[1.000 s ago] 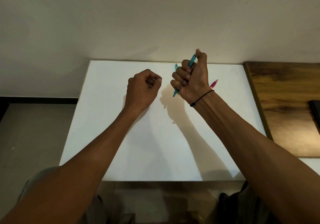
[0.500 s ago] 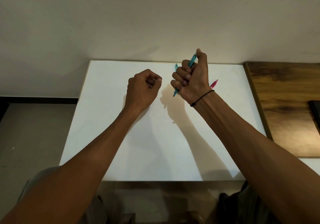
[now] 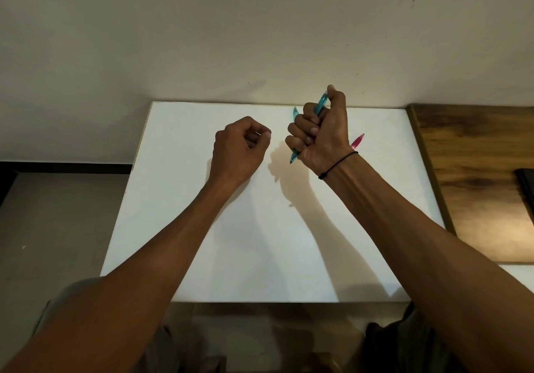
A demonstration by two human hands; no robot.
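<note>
The right hand (image 3: 323,137) is gripping a pen (image 3: 321,103), likely light, stiff and slick, mid-barrel; the left hand (image 3: 238,150) is clenching nothing.

teal pen (image 3: 321,103): mid barrel hidden inside right hand (image 3: 323,135); only the 2 ends show.
2nd teal pen (image 3: 295,112): just a tip shows behind the fingers (image 3: 300,124); rest hidden, can't tell if held or lying on table (image 3: 260,242).
pink pen (image 3: 357,141): one end shows past the wrist, rest hidden.
dark thing (image 3: 526,183): on wood top (image 3: 476,170), cut off by rt edge; can't tell what it is.
wood top: cut off at rt edge too.
forearms: cut off by btm edge.
</note>
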